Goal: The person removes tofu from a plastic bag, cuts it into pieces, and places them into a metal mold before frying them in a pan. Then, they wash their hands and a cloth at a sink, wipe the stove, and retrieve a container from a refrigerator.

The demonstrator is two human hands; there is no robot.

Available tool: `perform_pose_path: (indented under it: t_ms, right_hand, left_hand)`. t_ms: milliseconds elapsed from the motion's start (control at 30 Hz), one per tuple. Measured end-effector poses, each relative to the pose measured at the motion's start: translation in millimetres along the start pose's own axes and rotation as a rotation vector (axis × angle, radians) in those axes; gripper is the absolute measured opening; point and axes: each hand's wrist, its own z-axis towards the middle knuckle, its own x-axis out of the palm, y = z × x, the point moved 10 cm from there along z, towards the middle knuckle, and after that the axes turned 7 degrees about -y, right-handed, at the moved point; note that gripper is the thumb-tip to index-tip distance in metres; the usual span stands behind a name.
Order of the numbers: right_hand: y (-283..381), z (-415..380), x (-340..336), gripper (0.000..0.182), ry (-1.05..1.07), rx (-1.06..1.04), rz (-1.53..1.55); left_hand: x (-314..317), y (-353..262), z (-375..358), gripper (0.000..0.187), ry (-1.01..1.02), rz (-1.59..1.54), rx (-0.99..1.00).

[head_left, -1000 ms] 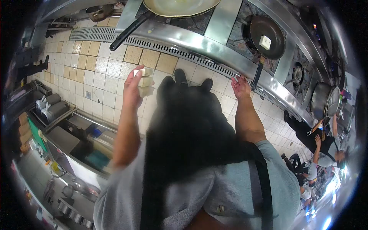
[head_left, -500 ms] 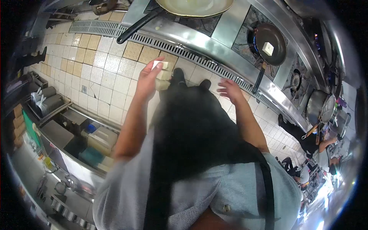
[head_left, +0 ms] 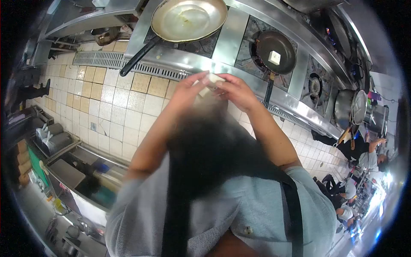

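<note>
Right hand (head_left: 240, 93) moving in beside left hand (head_left: 185, 92), both pinching pale blocks (head_left: 215, 79); small pan (head_left: 278, 42) lying forward-right, nearer right hand.

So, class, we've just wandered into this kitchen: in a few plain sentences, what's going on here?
A person stands at a stove, both hands together in front of them. The left hand holds white blocks, and the fingers of the right hand are at them too. A similar block sits in the small pan on the stove. The big pan beside it holds no block. Other people are further off, to the right.
</note>
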Motion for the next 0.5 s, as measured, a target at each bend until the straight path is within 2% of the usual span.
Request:
perform_pose_path:
  t_ms: [33,100,167,300,433,500]
  right_hand:
    - [3,0,-8,0.039,0.001,-0.007,0.002]
    - [6,-3,-27,0.034,0.012,-0.010,0.224]
    - [16,-5,-48,0.031,0.013,-0.015,0.288]
    - [67,6,-143,0.028,-0.430,-0.267,-0.147]
    - [113,44,-242,0.037,-0.796,-0.612,-0.558]
    - [129,34,-239,0.042,-0.833,-0.554,-0.504]
  left_hand:
    - [4,-1,1,0.037,0.004,0.048,0.016]
    - [14,1,1,0.035,0.012,-0.059,0.001]
    - [22,9,3,0.034,0.010,-0.197,-0.113]
    - [22,8,-3,0.033,-0.029,-0.260,-0.139]
    - [3,27,-6,0.034,-0.130,-0.282,-0.096]
    - [-4,30,-13,0.034,-0.168,-0.290,-0.095]
